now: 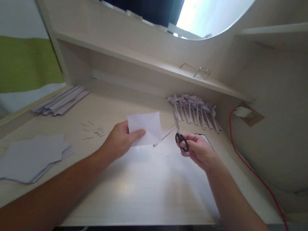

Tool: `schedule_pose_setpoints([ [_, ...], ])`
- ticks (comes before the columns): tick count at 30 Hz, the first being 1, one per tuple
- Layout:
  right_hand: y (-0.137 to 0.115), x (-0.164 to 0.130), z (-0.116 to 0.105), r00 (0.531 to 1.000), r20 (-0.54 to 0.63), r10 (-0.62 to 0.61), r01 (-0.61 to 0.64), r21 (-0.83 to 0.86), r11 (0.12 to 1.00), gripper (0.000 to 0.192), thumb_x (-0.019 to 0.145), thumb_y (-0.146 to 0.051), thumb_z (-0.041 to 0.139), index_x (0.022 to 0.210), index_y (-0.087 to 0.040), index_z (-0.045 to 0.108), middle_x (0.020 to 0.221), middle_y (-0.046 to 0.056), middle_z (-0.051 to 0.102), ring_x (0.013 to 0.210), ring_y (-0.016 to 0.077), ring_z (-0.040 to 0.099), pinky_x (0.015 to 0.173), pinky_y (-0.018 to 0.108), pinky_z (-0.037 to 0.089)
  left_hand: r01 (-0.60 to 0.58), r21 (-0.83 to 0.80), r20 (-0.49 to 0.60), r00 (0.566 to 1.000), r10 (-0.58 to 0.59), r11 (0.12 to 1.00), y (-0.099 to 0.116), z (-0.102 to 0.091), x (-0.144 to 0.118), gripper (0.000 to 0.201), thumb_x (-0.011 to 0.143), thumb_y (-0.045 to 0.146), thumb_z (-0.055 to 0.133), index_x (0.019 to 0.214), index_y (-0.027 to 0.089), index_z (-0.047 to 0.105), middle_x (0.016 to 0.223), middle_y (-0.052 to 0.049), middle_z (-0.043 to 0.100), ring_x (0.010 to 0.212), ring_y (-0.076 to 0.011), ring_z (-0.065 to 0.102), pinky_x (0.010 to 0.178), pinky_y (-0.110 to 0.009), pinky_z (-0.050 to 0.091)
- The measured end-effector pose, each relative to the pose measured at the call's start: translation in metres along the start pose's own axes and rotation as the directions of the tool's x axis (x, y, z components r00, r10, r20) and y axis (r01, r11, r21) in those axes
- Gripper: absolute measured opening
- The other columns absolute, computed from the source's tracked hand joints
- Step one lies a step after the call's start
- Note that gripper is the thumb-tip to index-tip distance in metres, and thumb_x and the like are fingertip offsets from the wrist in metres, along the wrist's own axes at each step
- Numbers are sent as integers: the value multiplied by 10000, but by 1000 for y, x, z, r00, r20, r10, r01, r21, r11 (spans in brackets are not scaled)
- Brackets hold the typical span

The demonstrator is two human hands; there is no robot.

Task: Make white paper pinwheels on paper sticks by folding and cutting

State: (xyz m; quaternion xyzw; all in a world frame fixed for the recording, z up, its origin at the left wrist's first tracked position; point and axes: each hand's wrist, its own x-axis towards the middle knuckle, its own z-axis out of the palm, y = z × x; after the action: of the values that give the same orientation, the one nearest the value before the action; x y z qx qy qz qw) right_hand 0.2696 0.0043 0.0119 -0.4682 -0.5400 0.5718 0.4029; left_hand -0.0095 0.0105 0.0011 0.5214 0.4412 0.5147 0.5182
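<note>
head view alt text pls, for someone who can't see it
Over a desk, the left hand holds white paper and the right hand holds scissors. Paper stacks lie left; folded paper pieces sit behind.

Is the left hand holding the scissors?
No, the left hand holds a folded paper; the scissors are in the right hand.

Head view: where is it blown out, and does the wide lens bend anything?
Head view: the window at top is overexposed white; its light makes a pale sheen on the desk; the shelf edges bow from wide-angle distortion; the scissors look slightly soft.
</note>
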Motion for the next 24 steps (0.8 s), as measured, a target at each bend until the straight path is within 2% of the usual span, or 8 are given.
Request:
schedule_pose_setpoints([
  [4, 4, 3, 24, 997, 71, 23, -27, 61, 998, 324, 659, -357, 895, 776, -162, 665, 689, -46, 537, 505, 56, 420, 504, 240, 338, 19, 11, -9, 1000, -19, 1000, 4, -2, 0, 373, 690, 423, 810, 871, 104, 744, 827, -77, 766, 659, -181, 643, 596, -272, 485],
  [8, 11, 1, 33, 994, 97, 49, -56, 71, 996, 338, 744, -401, 858, 752, -162, 619, 646, -63, 488, 491, 54, 404, 503, 236, 302, 25, 61, -13, 1000, -24, 998, 10, -4, 0, 299, 706, 403, 766, 758, 115, 706, 626, -19, 667, 512, -133, 543, 472, -236, 414],
  [12, 10, -7, 37, 988, 138, 70, -70, -9, 998, 317, 781, -387, 820, 737, -165, 598, 597, -56, 499, 517, 76, 411, 535, 250, 312, 62, 81, -49, 997, -58, 995, 14, -5, -1, 317, 711, 427, 751, 799, 127, 702, 649, -15, 664, 520, -133, 555, 447, -225, 422],
  [17, 6, -15, 43, 987, 91, 134, -116, -172, 978, 251, 682, -303, 842, 773, -154, 662, 653, -33, 562, 594, 103, 448, 556, 250, 327, 68, 91, -66, 996, -62, 994, 12, -6, -2, 335, 737, 465, 743, 764, 139, 669, 599, 0, 626, 490, -120, 525, 419, -214, 404],
  [21, 13, -16, 46, 978, 105, 181, -162, -162, 973, 274, 633, -277, 877, 783, -154, 684, 690, -23, 591, 621, 109, 481, 577, 245, 349, 55, 104, -91, 995, -45, 993, 14, -7, -2, 380, 733, 507, 760, 785, 139, 680, 616, -4, 643, 495, -124, 537, 424, -219, 433],
  [24, 20, -17, 48, 976, 105, 189, -176, -119, 977, 316, 622, -282, 915, 787, -164, 673, 694, -28, 593, 619, 108, 486, 573, 239, 353, 39, 120, -127, 992, -24, 992, 19, -8, -3, 346, 743, 486, 750, 743, 154, 653, 565, 12, 607, 460, -118, 508, 398, -213, 399],
])
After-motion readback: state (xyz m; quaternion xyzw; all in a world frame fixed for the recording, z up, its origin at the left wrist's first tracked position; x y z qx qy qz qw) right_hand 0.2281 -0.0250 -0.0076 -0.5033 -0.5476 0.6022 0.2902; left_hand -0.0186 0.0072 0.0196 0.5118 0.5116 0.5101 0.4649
